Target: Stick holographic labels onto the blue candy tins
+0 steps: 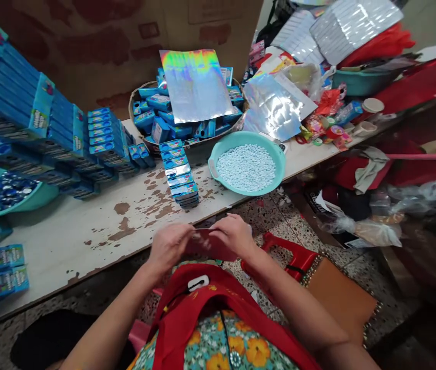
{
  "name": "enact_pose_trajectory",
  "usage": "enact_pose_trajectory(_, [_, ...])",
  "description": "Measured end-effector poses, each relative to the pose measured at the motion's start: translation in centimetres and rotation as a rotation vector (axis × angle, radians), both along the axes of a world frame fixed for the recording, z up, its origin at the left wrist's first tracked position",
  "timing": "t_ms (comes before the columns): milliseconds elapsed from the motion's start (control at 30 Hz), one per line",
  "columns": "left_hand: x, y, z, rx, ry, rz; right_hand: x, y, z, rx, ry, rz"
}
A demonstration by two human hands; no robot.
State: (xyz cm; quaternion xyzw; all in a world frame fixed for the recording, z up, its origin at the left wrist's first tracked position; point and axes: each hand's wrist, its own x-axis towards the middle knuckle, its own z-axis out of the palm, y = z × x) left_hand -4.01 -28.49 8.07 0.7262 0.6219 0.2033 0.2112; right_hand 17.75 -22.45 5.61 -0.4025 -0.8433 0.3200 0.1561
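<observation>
My left hand (171, 244) and my right hand (235, 234) are held close together in front of the red apron (218, 288), just off the table's near edge. The fingers of both are closed in a pinch, and a thin pale edge shows between them. What they hold is too small and blurred to name. Beyond them on the table stands a row of small blue boxes (181, 177). To its right is a turquoise bowl (280, 169) full of small pale blue pellets (246, 167).
Behind stands a basket (131, 110) of blue boxes under a shiny holographic sheet (198, 90). Tall stacks of blue boxes (59, 123) line the left. A turquoise bowl (44, 195) there holds dark blue shiny pieces. A red stool (302, 259) stands on the floor at right.
</observation>
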Motion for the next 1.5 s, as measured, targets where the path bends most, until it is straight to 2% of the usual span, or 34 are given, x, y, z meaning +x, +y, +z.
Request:
enact_pose_trajectory(100, [-5.3,-1.9,-1.5,-0.148,-0.122,0.286,-1.3,1.4,-3.2,-0.192,0.028,-0.02])
enact_pose_trajectory(200, [-10.3,-3.9,-3.3,-0.267,-0.219,0.398,-4.1,2.1,-5.8,-0.285,0.054,0.02])
enact_pose_trajectory(333, [-15.8,-6.0,-5.6,-0.293,-0.257,0.532,-10.1,2.0,-7.8,-0.252,0.04,0.05])
enact_pose_trajectory(433, [-19.6,-7.3,-7.2,-0.34,-0.238,0.588,-14.2,1.9,-8.6,-0.18,-0.032,0.041])
enact_pose_trajectory(533, [-23.0,-8.1,-8.8,-0.393,-0.234,0.615,-17.1,2.1,-9.4,-0.163,-0.023,0.094])
enact_pose_trajectory(633, [-25.7,-7.8,-10.2,-0.447,-0.199,0.605,-19.2,2.5,-10.6,-0.231,0.038,0.13])
enact_pose_trajectory(700, [-26.9,-6.8,-10.6,-0.483,-0.1,0.592,-20.2,2.8,-11.5,-0.272,0.07,0.11])
enact_pose_trajectory(800, [-26.7,-3.8,-10.3,-0.372,0.158,0.592,-21.4,3.2,-12.4,-0.327,0.09,0.024])
enact_pose_trajectory(867, [-24.9,-1.1,-9.9,-0.243,0.22,0.511,-21.8,3.5,-12.7,-0.354,0.087,-0.042])
enact_pose_trajectory(900, [-23.6,0.3,-9.8,-0.211,0.196,0.432,-22.0,3.5,-12.7,-0.357,0.084,-0.068])
enact_pose_trajectory(933, [-22.2,1.6,-9.8,-0.217,0.153,0.337,-22.1,3.6,-12.7,-0.351,0.08,-0.085])
enact_pose_trajectory(1000, [-19.3,3.9,-10.3,-0.338,0.078,0.152,-22.1,3.4,-12.6,-0.336,0.068,-0.113])
enact_pose_trajectory(1067, [-17.3,5.3,-11.1,-0.502,0.039,0.055,-22.0,3.0,-12.3,-0.305,0.058,-0.14])
enact_pose_trajectory(1133, [-16.5,6.0,-11.8,-0.589,0.018,0.032,-21.7,2.3,-11.9,-0.209,0.04,-0.132])
enact_pose_trajectory(1300, [-17.1,6.6,-12.4,-0.598,-0.063,0.021,-20.7,0.6,-11.2,0.073,-0.129,0.023])
enact_pose_trajectory(1500, [-17.2,6.9,-12.1,-0.624,-0.159,0.068,-19.5,-0.2,-11.5,0.158,-0.138,0.087])
